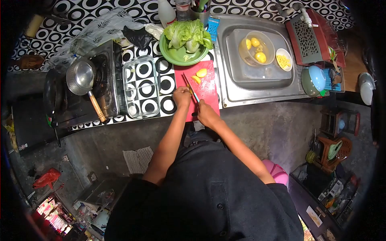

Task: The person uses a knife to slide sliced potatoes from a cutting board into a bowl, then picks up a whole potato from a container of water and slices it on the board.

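Note:
On the red cutting board [208,90] my right hand [208,114] is closed around the light handle of a knife [190,85], whose blade points up and to the left. Just left of the blade, my left hand [182,97] has its fingers pressed together on a small yellow piece, mostly hidden by them. Yellow pieces [201,72] lie on the board to the right of the blade. Beyond the board stands a green bowl [183,60] with leafy lettuce [194,38] in it.
A divided glass dish [141,86] is left of the board. Farther left, a strainer [81,76] rests on the stove. The sink [257,89] at right holds a bowl [247,60] with yellow items and a small bowl [284,60] of yellow pieces.

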Demonstrator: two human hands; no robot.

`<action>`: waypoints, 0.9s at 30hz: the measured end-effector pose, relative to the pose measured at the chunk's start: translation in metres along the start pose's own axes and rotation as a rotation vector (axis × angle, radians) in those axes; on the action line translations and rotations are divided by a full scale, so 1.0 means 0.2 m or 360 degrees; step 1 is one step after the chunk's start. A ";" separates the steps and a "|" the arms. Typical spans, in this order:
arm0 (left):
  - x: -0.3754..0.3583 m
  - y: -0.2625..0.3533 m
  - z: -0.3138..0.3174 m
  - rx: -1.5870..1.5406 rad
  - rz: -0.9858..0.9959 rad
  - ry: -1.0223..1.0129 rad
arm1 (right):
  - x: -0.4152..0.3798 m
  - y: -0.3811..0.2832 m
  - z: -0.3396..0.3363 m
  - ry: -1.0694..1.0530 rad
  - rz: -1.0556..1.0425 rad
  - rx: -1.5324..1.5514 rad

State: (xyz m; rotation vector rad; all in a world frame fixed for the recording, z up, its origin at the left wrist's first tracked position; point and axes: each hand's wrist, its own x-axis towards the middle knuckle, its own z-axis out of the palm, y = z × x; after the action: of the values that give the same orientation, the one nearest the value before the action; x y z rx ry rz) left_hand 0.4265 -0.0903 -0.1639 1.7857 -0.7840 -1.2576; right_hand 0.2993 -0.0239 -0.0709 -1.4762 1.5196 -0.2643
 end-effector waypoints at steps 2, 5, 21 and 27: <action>-0.01 0.03 -0.01 -0.0015 -0.0022 -0.0046 | 0.01 0.00 0.00 -0.0008 0.0005 -0.0002; 0.02 -0.02 -0.01 -0.0079 -0.0022 -0.0052 | 0.01 0.00 0.00 -0.0012 -0.0007 -0.0004; 0.00 0.04 -0.01 -0.0130 -0.0067 -0.0030 | 0.01 0.08 0.09 0.0113 -0.0067 0.0118; -0.03 0.09 -0.03 -0.0056 -0.0118 -0.0118 | -0.01 0.08 0.09 0.0094 -0.0029 0.0106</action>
State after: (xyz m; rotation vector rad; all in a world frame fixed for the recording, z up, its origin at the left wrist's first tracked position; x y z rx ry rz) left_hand 0.4288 -0.0932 -0.1437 1.7623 -0.7380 -1.3845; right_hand 0.3018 -0.0113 -0.0905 -1.4417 1.5300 -0.3688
